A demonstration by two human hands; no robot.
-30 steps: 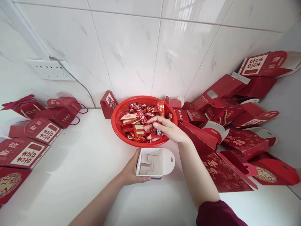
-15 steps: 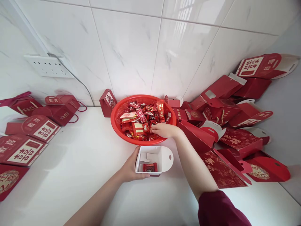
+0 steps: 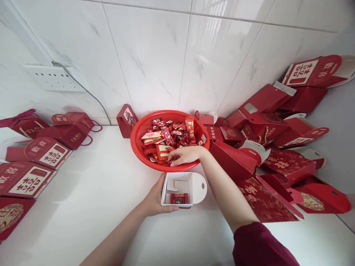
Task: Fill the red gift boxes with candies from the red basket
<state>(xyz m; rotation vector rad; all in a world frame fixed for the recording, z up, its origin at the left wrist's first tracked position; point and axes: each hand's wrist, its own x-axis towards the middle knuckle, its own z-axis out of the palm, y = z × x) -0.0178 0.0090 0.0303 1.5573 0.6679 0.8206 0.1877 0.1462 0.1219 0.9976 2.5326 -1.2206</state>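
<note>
My left hand [image 3: 155, 197] is closed around the left side of a small gift box [image 3: 196, 188], its white inside facing up and its rounded flap folded out to the right. One red-wrapped candy [image 3: 179, 198] lies inside the box. Just beyond it stands a red plastic basket [image 3: 135, 147] full of wrapped candies [image 3: 163, 151]. Over the basket's front right part, my right hand [image 3: 186, 155] reaches in with fingers pinched on a small red-wrapped candy [image 3: 172, 161], which is partly hidden by the fingers.
Red gift boxes [image 3: 288, 162] are heaped on the right, several with open flaps. More closed red boxes [image 3: 30, 181] stand in rows at the left. One small box [image 3: 127, 121] leans near the tiled wall, where a cable runs down from a socket panel [image 3: 54, 78].
My right hand has moved slightly left and toward me within the basket, and its fingers have drawn together on a candy. My left hand still holds the box in nearly the same spot.
</note>
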